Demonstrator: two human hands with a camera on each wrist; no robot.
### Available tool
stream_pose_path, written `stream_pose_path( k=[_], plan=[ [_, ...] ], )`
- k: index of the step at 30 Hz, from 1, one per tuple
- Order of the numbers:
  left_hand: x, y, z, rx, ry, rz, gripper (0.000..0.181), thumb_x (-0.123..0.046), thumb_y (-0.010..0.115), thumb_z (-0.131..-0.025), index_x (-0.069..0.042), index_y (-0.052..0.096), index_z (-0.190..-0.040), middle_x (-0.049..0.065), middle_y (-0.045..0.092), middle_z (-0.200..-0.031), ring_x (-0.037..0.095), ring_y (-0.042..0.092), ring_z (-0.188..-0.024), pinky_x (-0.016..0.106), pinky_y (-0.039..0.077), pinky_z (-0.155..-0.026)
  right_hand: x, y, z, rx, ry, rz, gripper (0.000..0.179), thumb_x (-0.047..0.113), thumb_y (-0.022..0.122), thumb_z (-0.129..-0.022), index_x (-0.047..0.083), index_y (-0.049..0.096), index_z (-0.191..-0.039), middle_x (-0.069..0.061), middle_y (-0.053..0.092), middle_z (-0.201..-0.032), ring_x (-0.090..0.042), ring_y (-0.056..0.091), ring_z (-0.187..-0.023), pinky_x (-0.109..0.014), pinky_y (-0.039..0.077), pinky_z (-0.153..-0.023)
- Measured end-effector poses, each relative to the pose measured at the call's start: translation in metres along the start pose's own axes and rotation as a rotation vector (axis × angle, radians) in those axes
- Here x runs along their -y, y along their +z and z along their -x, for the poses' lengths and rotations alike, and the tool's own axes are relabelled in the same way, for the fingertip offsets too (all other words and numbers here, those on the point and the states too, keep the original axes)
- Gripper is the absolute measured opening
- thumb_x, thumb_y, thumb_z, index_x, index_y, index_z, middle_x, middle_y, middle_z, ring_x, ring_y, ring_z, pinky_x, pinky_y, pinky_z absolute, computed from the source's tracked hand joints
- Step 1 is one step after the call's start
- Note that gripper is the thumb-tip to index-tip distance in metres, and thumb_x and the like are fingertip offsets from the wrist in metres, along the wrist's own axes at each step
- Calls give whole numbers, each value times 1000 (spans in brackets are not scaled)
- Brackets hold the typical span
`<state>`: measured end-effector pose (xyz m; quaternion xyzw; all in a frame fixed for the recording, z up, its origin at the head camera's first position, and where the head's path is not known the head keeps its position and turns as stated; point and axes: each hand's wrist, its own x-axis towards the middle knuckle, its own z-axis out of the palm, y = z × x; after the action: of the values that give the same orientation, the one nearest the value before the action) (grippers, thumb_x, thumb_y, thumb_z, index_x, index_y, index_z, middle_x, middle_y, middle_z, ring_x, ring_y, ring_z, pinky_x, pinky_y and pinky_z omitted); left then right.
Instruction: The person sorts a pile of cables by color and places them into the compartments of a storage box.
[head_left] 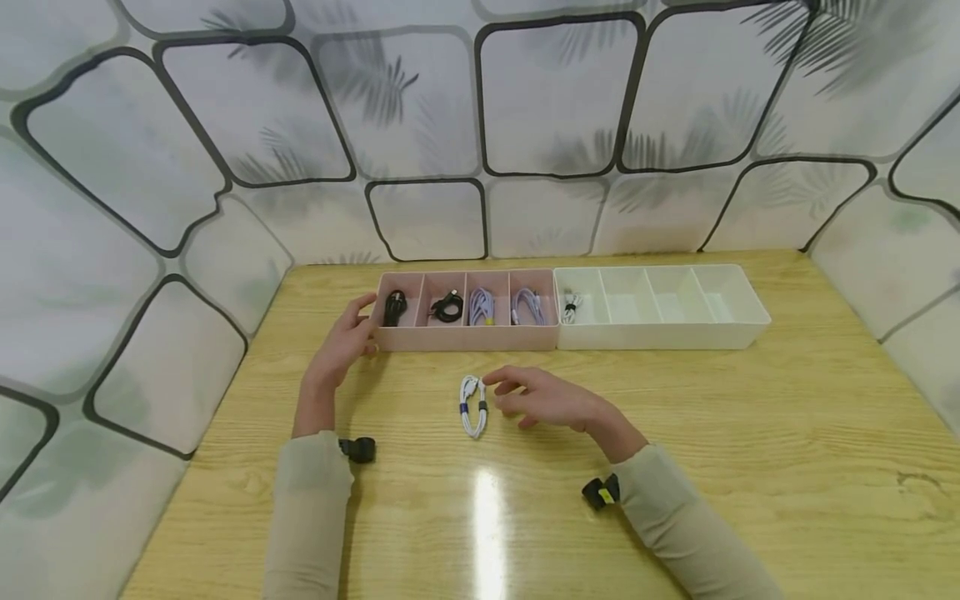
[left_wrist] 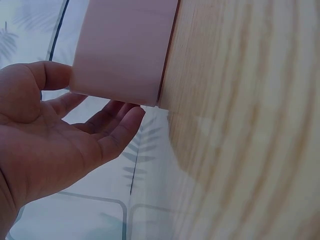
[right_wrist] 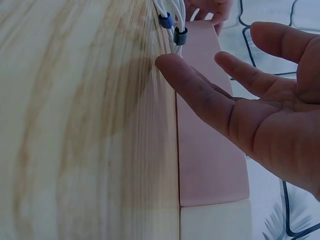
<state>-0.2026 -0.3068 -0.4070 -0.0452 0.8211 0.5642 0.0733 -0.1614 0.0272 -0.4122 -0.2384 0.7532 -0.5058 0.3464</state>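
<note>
On the table in front of the boxes lies a bundled white cable with a blue tie and a dark tie. Beside its right edge is my right hand, the index finger stretched toward the cable's upper end; whether it touches cannot be told. In the right wrist view the fingers of that hand are spread and hold nothing. My left hand rests at the left end of the pink divided box. The left wrist view has its fingers loosely bent against the pink end wall.
Black cables and lilac cables lie in the pink compartments. A white divided box adjoins on the right, with a small white cable in its leftmost compartment. Patterned fabric stands behind the wooden table.
</note>
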Motion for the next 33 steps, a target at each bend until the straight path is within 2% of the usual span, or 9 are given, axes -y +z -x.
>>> stream_pose_path(
  k=[10, 18, 24, 30, 33],
  plan=[
    [0, -1, 1, 3, 11, -14, 53, -31, 36, -102, -18, 20, -150, 17, 44, -115, 32, 41, -75, 42, 38, -73, -2, 2, -2, -6, -4, -16, 41, 21, 50, -98, 16, 47, -138, -14, 48, -131, -27, 50, -116, -41, 52, -83],
    [0, 0, 1, 12, 0, -13, 56, -34, 37, -102, -18, 17, -152, 21, 41, -127, 34, 44, -91, 43, 39, -81, -1, 6, -2, -7, 8, -1, 44, 23, 51, -97, 15, 46, -140, -11, 51, -130, -26, 53, -110, -41, 52, -81],
    [3, -2, 1, 10, 3, -18, 56, -33, 38, -101, -19, 18, -152, 22, 41, -135, 33, 45, -105, 44, 39, -88, 4, 11, -6, 8, 27, 35, 45, 29, 49, -98, 15, 45, -140, -9, 54, -127, -25, 55, -102, -40, 51, -81],
    [4, -1, -2, 4, 12, 9, 54, -32, 38, -102, -19, 19, -151, 21, 42, -128, 31, 44, -103, 45, 41, -83, 1, 12, -15, 6, 31, 67, 43, 32, 47, -100, 18, 45, -141, -8, 54, -128, -23, 55, -87, -36, 50, -69],
    [5, -1, -3, 12, 14, 21, 53, -31, 36, -102, -19, 19, -151, 20, 42, -126, 32, 44, -98, 44, 40, -81, -1, 13, -20, 6, 24, 97, 43, 35, 46, -99, 21, 45, -140, -9, 49, -130, -20, 50, -70, -33, 47, -61]
  ],
)
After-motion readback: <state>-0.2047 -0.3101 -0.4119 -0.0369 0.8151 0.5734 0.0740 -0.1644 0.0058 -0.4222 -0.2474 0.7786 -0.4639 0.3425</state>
